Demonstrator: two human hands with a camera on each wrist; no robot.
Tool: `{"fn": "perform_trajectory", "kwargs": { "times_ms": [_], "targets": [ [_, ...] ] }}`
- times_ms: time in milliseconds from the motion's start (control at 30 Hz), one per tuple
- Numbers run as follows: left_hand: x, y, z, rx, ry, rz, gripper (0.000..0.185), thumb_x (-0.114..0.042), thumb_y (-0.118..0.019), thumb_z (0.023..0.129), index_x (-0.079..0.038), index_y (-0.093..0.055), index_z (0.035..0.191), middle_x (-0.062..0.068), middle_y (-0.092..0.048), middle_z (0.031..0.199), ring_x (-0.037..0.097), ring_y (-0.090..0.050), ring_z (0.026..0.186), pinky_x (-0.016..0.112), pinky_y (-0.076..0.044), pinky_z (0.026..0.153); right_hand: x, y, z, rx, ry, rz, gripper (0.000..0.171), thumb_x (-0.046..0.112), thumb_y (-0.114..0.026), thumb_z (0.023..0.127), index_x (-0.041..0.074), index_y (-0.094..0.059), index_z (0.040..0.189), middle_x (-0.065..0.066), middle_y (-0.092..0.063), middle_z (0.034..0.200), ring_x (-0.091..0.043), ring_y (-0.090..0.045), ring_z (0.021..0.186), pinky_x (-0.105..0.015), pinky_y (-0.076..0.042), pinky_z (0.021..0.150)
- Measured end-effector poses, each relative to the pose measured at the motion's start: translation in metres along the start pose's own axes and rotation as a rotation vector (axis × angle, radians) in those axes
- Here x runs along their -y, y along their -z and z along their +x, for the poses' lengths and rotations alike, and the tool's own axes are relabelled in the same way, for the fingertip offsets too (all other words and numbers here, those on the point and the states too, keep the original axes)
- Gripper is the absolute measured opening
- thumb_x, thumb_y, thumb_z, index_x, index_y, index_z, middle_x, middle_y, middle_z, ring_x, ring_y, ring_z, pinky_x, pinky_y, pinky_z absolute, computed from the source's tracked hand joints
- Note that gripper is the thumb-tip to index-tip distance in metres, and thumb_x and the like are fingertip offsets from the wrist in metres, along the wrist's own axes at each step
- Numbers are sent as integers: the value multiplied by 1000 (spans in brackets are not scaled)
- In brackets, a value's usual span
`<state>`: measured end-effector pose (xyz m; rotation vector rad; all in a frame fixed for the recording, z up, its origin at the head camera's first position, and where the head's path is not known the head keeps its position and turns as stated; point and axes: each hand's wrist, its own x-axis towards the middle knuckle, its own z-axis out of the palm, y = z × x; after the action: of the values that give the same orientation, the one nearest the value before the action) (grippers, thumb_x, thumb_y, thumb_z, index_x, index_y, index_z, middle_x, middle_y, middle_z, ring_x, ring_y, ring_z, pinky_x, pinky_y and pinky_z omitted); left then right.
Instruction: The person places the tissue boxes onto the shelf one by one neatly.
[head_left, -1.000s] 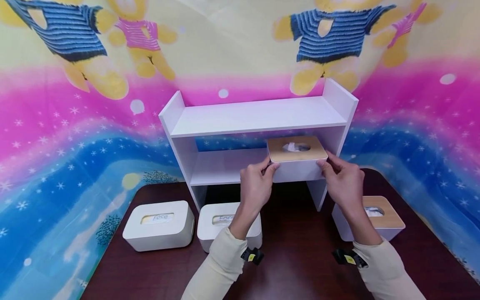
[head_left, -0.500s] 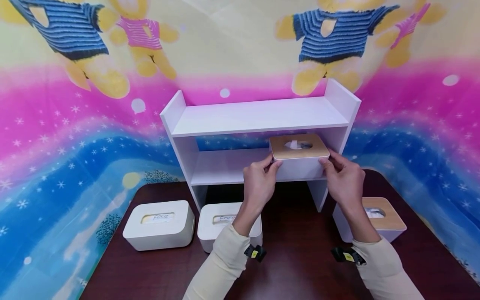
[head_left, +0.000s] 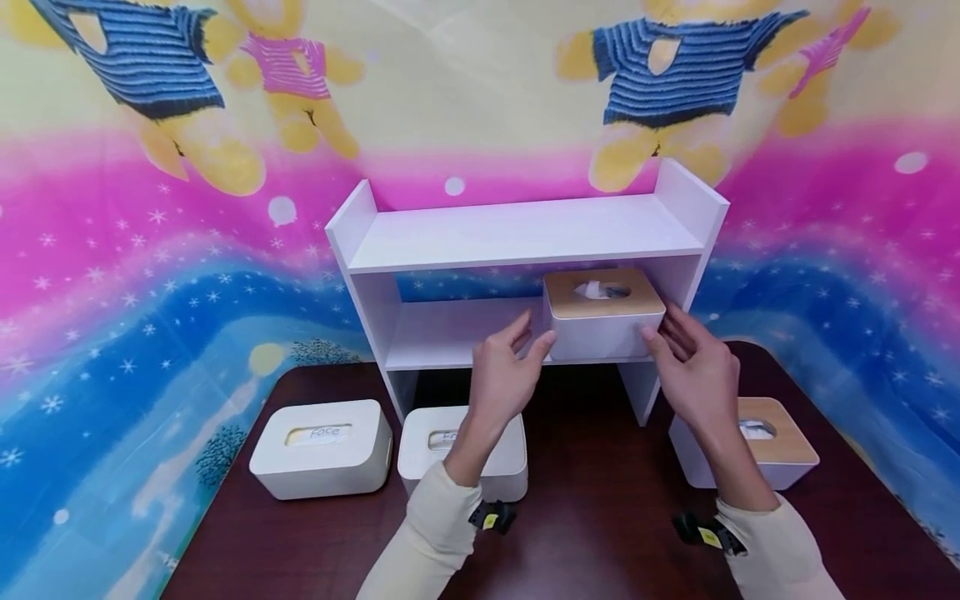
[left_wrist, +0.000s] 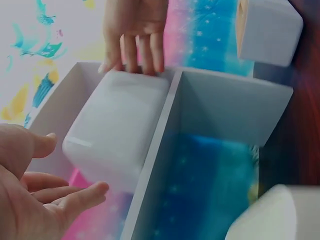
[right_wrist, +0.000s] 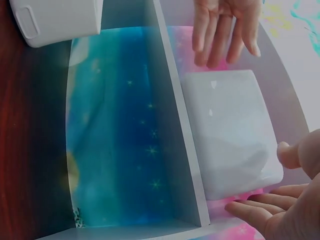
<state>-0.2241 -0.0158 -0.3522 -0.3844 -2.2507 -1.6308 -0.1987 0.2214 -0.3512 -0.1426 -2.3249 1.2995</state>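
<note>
The white tissue box with the light wooden lid [head_left: 603, 312], held a second ago at the front edge of the white shelf unit's lower shelf [head_left: 450, 333], now rests on that shelf. Both grips have let go: the left hand [head_left: 502, 375] and right hand [head_left: 693, 367] have opened, fingers straightened just beside the box's ends.

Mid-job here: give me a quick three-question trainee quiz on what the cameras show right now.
1. True or false: the left hand grips the wood-lidded tissue box on the shelf unit.
2. On which level does that box sit? A) top shelf B) middle shelf C) table
3. How many boxes rest on the table?

Key:
1. False. Both the left hand and the right hand are open beside the box.
2. B, at its right end.
3. Three: two white boxes at left, one wood-lidded box at right.
</note>
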Motion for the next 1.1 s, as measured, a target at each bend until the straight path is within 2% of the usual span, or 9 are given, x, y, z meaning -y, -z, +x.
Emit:
{"fn": "perform_trajectory", "kwargs": {
  "times_ms": [133, 267, 400, 500, 567, 633, 800, 867, 1100],
  "targets": [
    [5, 25, -14, -6, 48, 26, 59, -36, -78, 101, -12, -61, 152, 14, -66, 149, 23, -68, 133, 40, -63, 98, -2, 5, -12, 22, 7, -8, 67, 46, -67, 106, 24, -44, 165, -10, -56, 160, -33, -63, 140, -23, -53, 96],
    [12, 49, -31, -15, 73, 31, 60, -37, -79, 100, -17, -60, 154, 12, -64, 151, 25, -70, 130, 41, -63, 98, -5, 9, -27, 68, 14, -19, 72, 49, -66, 106, 20, -41, 167, -12, -55, 161, -36, -61, 142, -11, -51, 92],
    [20, 71, -50, 7, 96, 86, 63, -39, -77, 101, -18, -57, 157, 11, -61, 155, 28, -72, 127, 43, -62, 99, -13, 10, -40, 123, 21, -24, 73, 47, -65, 107, 16, -39, 168, -17, -53, 162, -40, -59, 143, -2, -48, 88],
    [29, 86, -62, 5, 102, 148, 66, -40, -77, 100, -15, -56, 158, 11, -59, 158, 30, -72, 127, 45, -61, 100, -18, 6, -48, 162, 26, -20, 73, 45, -66, 107, 13, -39, 167, -20, -53, 162, -43, -58, 142, -1, -47, 88],
    [36, 94, -69, -9, 108, 179, 67, -38, -78, 100, -14, -56, 158, 11, -58, 159, 32, -73, 125, 46, -60, 102, -20, 2, -53, 186, 36, -29, 73, 45, -65, 107, 10, -40, 167, -21, -53, 162, -44, -58, 142, -2, -47, 90],
    [42, 102, -76, -23, 117, 215, 68, -38, -79, 99, -14, -55, 158, 11, -57, 160, 34, -72, 126, 46, -59, 104, -21, -3, -57, 207, 47, -45, 74, 46, -65, 107, 9, -41, 166, -21, -53, 161, -43, -59, 142, -8, -50, 93],
    [57, 115, -89, -15, 123, 297, 71, -39, -78, 100, -13, -52, 160, 14, -55, 162, 39, -70, 129, 49, -57, 107, -20, -18, -66, 270, 87, -86, 73, 45, -64, 108, 6, -40, 166, -22, -53, 161, -42, -59, 142, -41, -55, 102],
    [62, 120, -94, -9, 114, 324, 72, -38, -78, 100, -10, -51, 161, 15, -55, 161, 40, -67, 133, 52, -56, 108, -20, -24, -69, 295, 101, -89, 73, 43, -65, 108, 6, -40, 166, -22, -53, 161, -41, -60, 141, -49, -55, 103],
    [75, 131, -110, 33, 160, 411, 81, -44, -76, 100, -7, -44, 164, 18, -52, 164, 42, -61, 140, 56, -53, 113, -22, -51, -80, 368, 148, -73, 73, 40, -70, 106, 6, -43, 165, -23, -53, 160, -38, -61, 140, -51, -57, 105]
  ]
}}
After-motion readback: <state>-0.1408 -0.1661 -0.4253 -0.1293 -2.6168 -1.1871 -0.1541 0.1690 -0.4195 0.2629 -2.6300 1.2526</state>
